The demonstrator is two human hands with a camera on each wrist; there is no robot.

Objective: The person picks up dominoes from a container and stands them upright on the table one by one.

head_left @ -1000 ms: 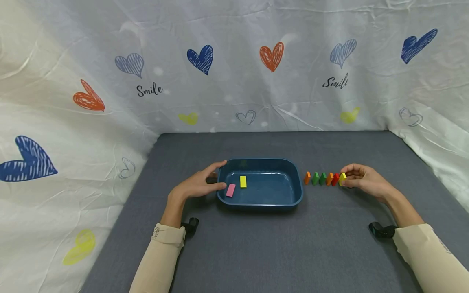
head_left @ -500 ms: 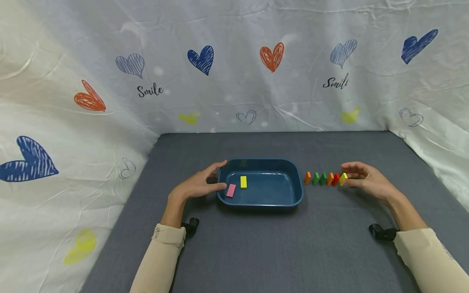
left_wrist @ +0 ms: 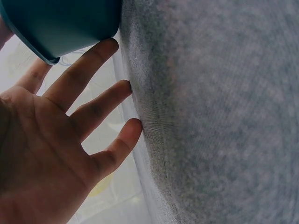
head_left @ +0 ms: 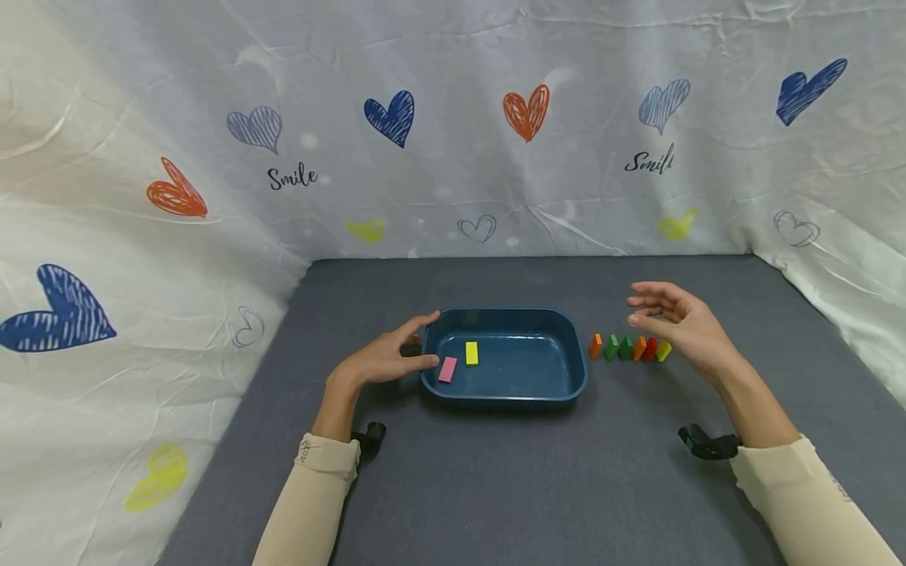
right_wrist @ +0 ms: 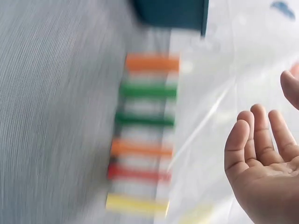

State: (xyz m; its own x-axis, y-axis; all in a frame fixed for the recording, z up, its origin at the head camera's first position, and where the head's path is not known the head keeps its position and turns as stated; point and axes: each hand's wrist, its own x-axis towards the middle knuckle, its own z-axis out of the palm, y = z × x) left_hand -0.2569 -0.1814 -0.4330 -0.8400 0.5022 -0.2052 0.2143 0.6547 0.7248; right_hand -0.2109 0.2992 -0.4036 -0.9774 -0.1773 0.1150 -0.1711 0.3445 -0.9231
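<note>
A dark blue tray sits mid-table with a pink block and a yellow block lying flat inside. My left hand rests against the tray's left rim, fingers straight; the left wrist view shows the open palm beside the tray's corner. Right of the tray stands a row of upright blocks: orange, two green, orange, red, yellow, blurred in the right wrist view. My right hand hovers above the row's right end, fingers relaxed and empty.
The grey felt table is walled by a white cloth with heart prints at the back and both sides. Black wrist camera mounts sit under both forearms.
My right hand has let go of the yellow block at the row's end and has risen up and to the left. The left hand has stayed at the tray.
</note>
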